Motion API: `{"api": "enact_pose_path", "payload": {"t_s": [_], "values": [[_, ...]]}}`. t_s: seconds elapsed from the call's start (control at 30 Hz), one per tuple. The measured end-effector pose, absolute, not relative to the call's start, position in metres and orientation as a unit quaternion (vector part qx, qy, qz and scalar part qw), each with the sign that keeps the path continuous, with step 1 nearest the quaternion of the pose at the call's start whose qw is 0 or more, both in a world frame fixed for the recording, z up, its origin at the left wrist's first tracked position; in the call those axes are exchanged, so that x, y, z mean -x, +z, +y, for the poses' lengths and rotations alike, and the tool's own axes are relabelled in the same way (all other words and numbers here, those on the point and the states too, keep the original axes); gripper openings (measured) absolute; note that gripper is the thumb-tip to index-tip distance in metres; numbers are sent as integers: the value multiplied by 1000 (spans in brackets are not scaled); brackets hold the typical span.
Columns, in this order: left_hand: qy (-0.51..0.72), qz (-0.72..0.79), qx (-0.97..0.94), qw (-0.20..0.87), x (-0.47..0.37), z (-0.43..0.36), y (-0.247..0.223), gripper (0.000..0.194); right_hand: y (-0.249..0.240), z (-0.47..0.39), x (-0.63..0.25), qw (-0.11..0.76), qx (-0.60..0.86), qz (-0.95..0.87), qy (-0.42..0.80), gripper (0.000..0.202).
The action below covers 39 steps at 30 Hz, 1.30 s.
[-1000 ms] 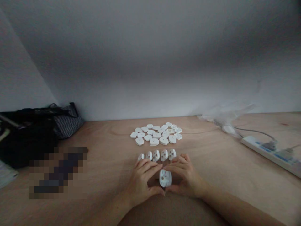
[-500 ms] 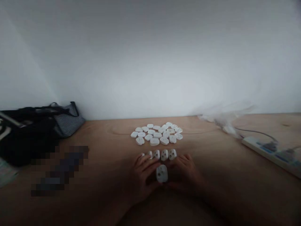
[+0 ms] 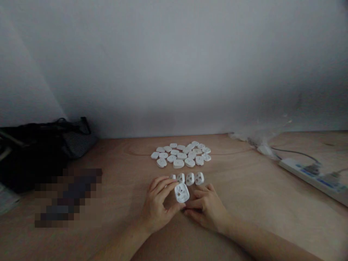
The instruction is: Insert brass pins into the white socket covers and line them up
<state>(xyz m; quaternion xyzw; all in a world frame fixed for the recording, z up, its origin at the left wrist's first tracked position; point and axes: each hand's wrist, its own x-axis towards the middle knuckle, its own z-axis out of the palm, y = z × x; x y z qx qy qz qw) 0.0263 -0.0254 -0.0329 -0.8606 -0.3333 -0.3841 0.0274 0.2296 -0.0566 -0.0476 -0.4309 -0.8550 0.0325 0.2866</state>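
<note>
In the head view, a white rounded-square plastic plug shell (image 3: 181, 193) is pinched between the thumb and fingers of my left hand (image 3: 160, 201). Its hollow side with dark holes faces me. My right hand (image 3: 208, 206) is just to its right, fingers bent and thumb against the index finger by the shell's lower edge. Whatever is between those right fingertips is hidden or too small to name. Beyond my hands stands a short row of similar white shells (image 3: 190, 178), the left end partly covered by my left fingers.
Farther back lies a loose group of white plastic pieces (image 3: 181, 156). A black bag (image 3: 35, 156) stands at left behind a blurred-out dark object (image 3: 70, 197). At right are a power strip (image 3: 312, 177) with plugs and cables, and a clear plastic bag (image 3: 263, 139).
The plug shell has shifted slightly left and up, tilting in my left hand. My right fingers have curled in more and moved a little lower. The picture is brighter.
</note>
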Motion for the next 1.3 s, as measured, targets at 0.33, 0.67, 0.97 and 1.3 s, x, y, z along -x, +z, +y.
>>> {"api": "enact_pose_path", "payload": {"t_s": [0.33,0.67,0.97,1.3], "values": [[-341,-317,885,-1,-29,-28,-31,47,-46,-47,-253,281,468,-837,-18,9],[-324,-309,894,-10,-30,-26,-38,50,-40,-49,-255,397,419,-816,-7,11],[-325,-305,895,4,-32,-27,-37,49,-33,-58,-250,404,363,-840,-11,10],[-326,-302,896,-1,-32,-28,-37,49,-37,-59,-243,416,365,-833,-19,11]]}}
